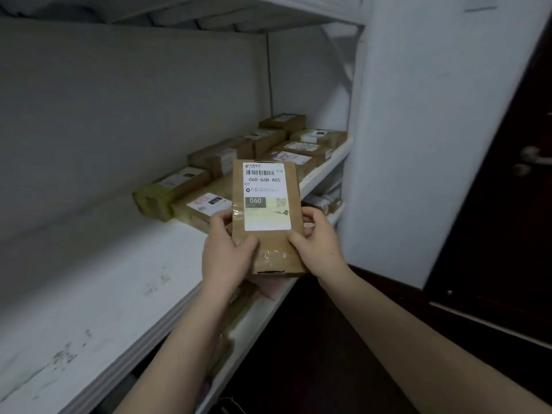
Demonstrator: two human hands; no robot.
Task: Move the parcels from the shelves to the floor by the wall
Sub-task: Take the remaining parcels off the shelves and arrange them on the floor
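White shelf (98, 282), brown parcels (298, 144) ranged beyond the grip.
Labelled parcel (265, 216) clasped at near end by left hand (225, 255) and right hand (318, 246); a drop is risked from the unsupported far end.

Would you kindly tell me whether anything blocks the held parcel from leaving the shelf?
Nothing visible does: the left hand and right hand hold the parcel near the front edge of the shelf, with open space to its right.

Shelf board (89, 279): bare on your near left, open to your reach.
Parcel cluster (215, 158): fills the far right end, box against box.
Upper shelf (209, 13): caps you overhead.
White wall (418, 144): closes the right side, just beside the shelf end.
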